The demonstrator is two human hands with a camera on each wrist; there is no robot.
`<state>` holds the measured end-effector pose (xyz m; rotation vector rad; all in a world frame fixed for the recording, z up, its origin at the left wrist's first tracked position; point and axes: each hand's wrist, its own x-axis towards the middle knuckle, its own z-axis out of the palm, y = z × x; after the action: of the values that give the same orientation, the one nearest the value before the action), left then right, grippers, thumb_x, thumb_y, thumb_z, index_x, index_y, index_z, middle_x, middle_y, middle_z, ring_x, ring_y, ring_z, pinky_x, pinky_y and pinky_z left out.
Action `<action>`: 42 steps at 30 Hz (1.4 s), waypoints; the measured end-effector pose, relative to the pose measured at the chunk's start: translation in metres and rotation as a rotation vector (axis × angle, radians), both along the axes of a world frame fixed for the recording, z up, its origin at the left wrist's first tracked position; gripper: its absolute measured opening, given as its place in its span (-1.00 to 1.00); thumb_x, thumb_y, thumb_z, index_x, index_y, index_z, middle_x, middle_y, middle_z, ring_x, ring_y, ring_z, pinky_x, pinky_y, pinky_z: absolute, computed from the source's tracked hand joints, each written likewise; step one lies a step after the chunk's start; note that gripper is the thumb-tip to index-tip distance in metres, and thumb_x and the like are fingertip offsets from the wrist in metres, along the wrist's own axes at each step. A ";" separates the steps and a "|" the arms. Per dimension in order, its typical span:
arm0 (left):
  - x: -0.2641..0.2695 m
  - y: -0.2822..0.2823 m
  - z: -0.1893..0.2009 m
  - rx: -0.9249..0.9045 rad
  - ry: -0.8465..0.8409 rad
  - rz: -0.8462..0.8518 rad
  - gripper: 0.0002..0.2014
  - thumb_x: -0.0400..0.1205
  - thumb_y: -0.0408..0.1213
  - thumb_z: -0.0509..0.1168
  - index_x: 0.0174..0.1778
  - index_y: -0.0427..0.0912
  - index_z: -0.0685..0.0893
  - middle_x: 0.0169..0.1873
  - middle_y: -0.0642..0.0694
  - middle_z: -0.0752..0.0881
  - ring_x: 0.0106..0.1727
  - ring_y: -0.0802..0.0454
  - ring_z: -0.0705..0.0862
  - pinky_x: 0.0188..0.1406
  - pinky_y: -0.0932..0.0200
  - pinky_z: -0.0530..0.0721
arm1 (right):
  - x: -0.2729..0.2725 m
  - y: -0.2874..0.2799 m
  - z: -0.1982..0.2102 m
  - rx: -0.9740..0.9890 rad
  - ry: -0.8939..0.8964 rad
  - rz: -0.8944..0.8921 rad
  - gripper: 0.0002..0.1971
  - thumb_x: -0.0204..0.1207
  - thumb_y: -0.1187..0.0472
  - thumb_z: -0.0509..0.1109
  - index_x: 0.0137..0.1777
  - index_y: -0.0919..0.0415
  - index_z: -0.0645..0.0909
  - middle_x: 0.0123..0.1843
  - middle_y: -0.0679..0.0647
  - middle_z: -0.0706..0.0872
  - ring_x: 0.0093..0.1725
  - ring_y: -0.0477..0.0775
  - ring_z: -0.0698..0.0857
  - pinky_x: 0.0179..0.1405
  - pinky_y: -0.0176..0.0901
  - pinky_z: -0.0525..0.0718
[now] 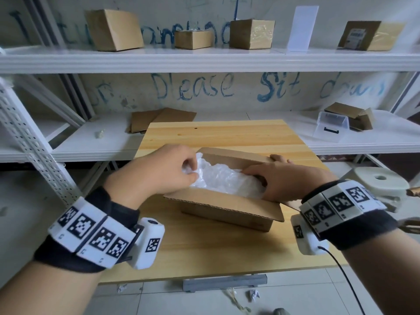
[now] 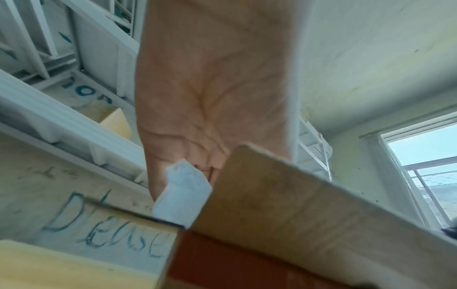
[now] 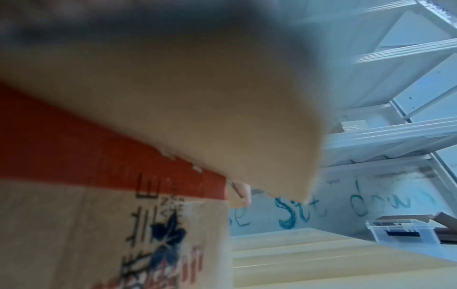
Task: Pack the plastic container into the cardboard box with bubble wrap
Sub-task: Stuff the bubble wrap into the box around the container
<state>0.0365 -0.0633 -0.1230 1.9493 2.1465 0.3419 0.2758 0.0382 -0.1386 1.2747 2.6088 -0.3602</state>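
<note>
Tucking bubble wrap (image 1: 223,178) into the cardboard box (image 1: 227,212), the left hand (image 1: 163,169) pinches its near-left corner; the right hand (image 1: 288,180) presses it, fingers extended. No plastic container shows inside, probably covered. Closing the flaps likely remains.

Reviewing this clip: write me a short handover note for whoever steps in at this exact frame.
Left hand: fingers curled, pinching the bubble wrap at the left end of the cardboard box.
Right hand: laid over the box's right end, fingers reaching over the far rim; whether it grips anything cannot be told.
Box: open, flaps up, on the wooden table, filled with bubble wrap.
Done: wrap is in the box. No plastic container is visible inside; it may be hidden under the wrap. A clear plastic container sits on the shelf, back right.
Left: confirm the container is inside, finish tucking, close the flaps.
</note>
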 end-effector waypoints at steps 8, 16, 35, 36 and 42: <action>-0.023 -0.024 -0.010 -0.313 -0.401 -0.142 -0.35 0.27 0.45 0.46 0.29 0.38 0.68 0.58 0.54 0.28 0.60 0.43 0.27 0.65 0.00 0.28 | 0.018 -0.001 0.016 -0.330 0.457 -0.025 -0.45 0.40 0.09 0.62 0.41 -0.09 0.63 0.12 -0.17 0.78 0.40 -0.04 0.61 0.18 -0.45 0.54; -0.002 -0.037 -0.043 0.027 -0.327 -0.013 -0.20 0.31 0.23 0.61 0.45 0.41 0.42 0.41 0.60 0.36 0.36 0.38 0.46 0.14 0.36 0.44 | 0.026 -0.043 0.018 -0.159 0.279 -0.029 0.03 0.06 -0.36 0.67 0.55 -0.51 0.21 0.46 -0.33 0.39 0.29 -0.21 0.50 0.34 -0.13 0.52; 0.027 -0.019 -0.025 0.325 -0.036 0.229 -0.83 0.43 -0.09 0.59 -0.26 0.08 0.69 -0.01 0.20 0.64 -0.06 0.04 0.64 -0.20 0.16 0.49 | 0.022 -0.031 -0.013 -0.239 0.564 -0.127 -0.16 0.09 -0.47 0.49 0.40 -0.19 0.49 0.24 -0.29 0.55 0.20 -0.29 0.55 0.14 -0.33 0.53; 0.029 -0.019 -0.025 0.354 0.012 0.224 -0.79 0.41 -0.08 0.60 -0.32 0.07 0.66 -0.07 0.21 0.62 -0.11 0.03 0.64 -0.18 0.14 0.47 | 0.022 -0.031 -0.015 -0.243 0.577 -0.132 -0.16 0.09 -0.48 0.50 0.38 -0.19 0.47 0.25 -0.25 0.56 0.23 -0.26 0.55 0.20 -0.24 0.57; 0.028 -0.022 -0.030 0.434 0.126 0.166 -0.57 0.35 -0.05 0.65 -0.46 -0.05 0.47 -0.33 0.08 0.52 -0.35 0.04 0.50 -0.32 0.13 0.43 | 0.025 -0.034 -0.026 0.000 0.534 -0.048 -0.25 0.16 -0.52 0.40 0.26 -0.11 0.42 0.25 -0.10 0.48 0.32 0.09 0.50 0.41 0.07 0.51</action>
<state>0.0649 -0.0850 -0.1533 2.0535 2.4884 0.7922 0.3005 0.0038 -0.1646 1.3969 3.0015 -0.8077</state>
